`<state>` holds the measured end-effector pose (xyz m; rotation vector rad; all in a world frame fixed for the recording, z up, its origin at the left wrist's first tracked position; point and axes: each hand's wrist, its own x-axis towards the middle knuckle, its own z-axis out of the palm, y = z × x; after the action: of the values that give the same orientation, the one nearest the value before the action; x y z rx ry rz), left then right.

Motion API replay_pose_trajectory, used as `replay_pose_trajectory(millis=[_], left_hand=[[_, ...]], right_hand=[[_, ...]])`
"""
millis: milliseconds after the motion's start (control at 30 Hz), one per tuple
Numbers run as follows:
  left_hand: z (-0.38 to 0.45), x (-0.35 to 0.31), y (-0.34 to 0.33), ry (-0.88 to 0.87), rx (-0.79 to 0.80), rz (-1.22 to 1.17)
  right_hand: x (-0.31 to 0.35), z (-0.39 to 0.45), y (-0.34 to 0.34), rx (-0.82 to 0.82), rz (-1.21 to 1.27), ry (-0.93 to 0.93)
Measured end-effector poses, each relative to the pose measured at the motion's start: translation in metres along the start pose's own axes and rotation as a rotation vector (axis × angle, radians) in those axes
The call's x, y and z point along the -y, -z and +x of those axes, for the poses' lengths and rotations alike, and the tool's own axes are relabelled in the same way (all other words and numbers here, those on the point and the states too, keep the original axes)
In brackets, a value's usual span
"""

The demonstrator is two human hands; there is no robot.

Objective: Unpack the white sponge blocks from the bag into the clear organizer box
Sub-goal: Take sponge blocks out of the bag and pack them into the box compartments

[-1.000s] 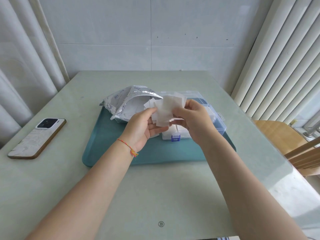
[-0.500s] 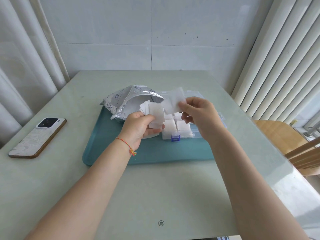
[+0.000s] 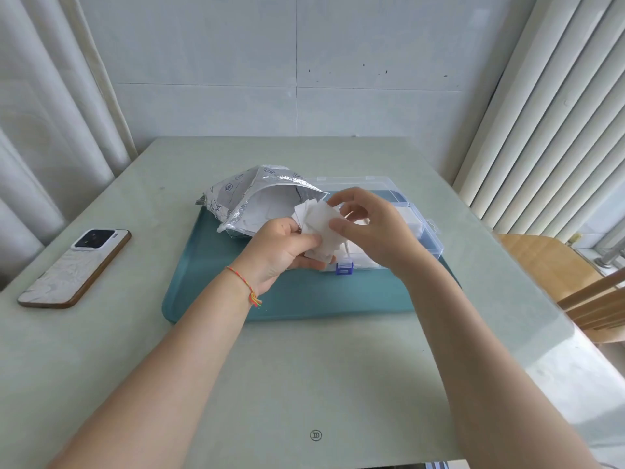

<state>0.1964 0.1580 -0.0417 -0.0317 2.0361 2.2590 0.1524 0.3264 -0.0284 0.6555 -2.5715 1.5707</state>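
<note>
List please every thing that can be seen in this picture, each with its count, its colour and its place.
thin white sponge blocks: a small stack, count unclear, white, held above the tray between both hands
silver foil bag: one, silver with white inside, lying open on the tray's far left part
clear plastic organizer box: one, clear with a blue latch, on the tray's right part, white blocks inside, lid open
teal flat tray: one, teal, table centre
marble-patterned phone: one, white and grey, table's left side
pale green table: one
wooden chair: one, brown, right of table
left hand: grips the stack
right hand: pinches the top block
</note>
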Motion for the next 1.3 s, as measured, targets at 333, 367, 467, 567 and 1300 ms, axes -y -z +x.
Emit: replay_pose_trajectory(millis=[333, 367, 467, 567, 1300], left_hand=[[0.008, 0.001, 0.003, 0.010, -0.143, -0.232], [0.008, 0.001, 0.002, 0.005, -0.144, -0.273], [0.007, -0.003, 0.001, 0.017, -0.091, -0.416], [0.004, -0.006, 0.000, 0.040, -0.007, -0.445], [-0.001, -0.005, -0.004, 0.075, 0.081, -0.241]], right_hand=[[0.005, 0.002, 0.010, -0.217, 0.491, -0.178], [0.005, 0.002, 0.011, -0.162, 0.573, -0.208], [0.006, 0.000, 0.006, -0.037, 0.503, -0.252], [0.005, -0.001, -0.001, -0.020, 0.311, -0.261], [0.005, 0.001, -0.005, -0.114, -0.077, -0.156]])
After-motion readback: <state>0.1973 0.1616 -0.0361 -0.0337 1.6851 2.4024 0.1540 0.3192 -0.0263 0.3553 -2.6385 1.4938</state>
